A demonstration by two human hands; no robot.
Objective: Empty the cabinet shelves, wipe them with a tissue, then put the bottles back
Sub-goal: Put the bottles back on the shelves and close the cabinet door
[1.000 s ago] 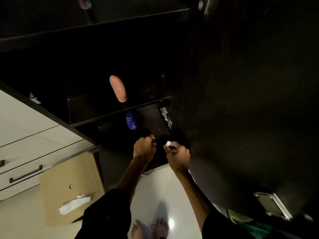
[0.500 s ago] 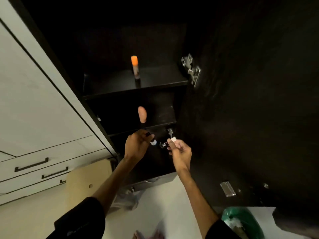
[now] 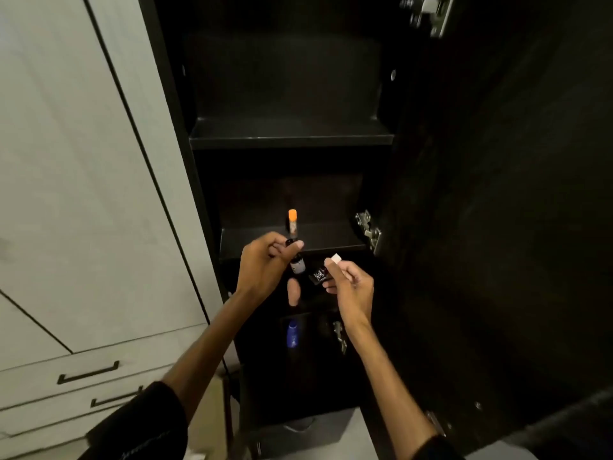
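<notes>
From the head camera, a dark cabinet (image 3: pixel 212 200) stands open with its door (image 3: pixel 497 227) swung out to the right, metal hinges (image 3: pixel 368 229) showing along the door's inner edge. The left hand (image 3: pixel 262 265) has its fingers curled round a small dark bottle (image 3: pixel 297 263), gripping it near the cap so the body with its pale label hangs below the thumb; the print on that label is too small to read. The right hand (image 3: pixel 348 287) pinches a small dark bottle with a white cap (image 3: pixel 320 275), the white cap poking up past the fingertips and the dark body angled down toward the left; its black label carries pale lettering that cannot be read. The two hands are near each other in front of the cabinet, level with the front edge of a middle shelf (image 3: pixel 315 237). On that shelf stands an upright slim bottle with an orange cap (image 3: pixel 292 222), just behind the left hand. Below the hands a peach-coloured bottle (image 3: pixel 294 292) shows on the next shelf down, and lower still a blue bottle (image 3: pixel 292 333) whose markings are blurred. The upper shelf (image 3: pixel 288 134) is dark. To the left are pale drawer fronts with dark handles (image 3: pixel 88 373), and a black sleeve (image 3: pixel 142 426) covers the left upper arm.
</notes>
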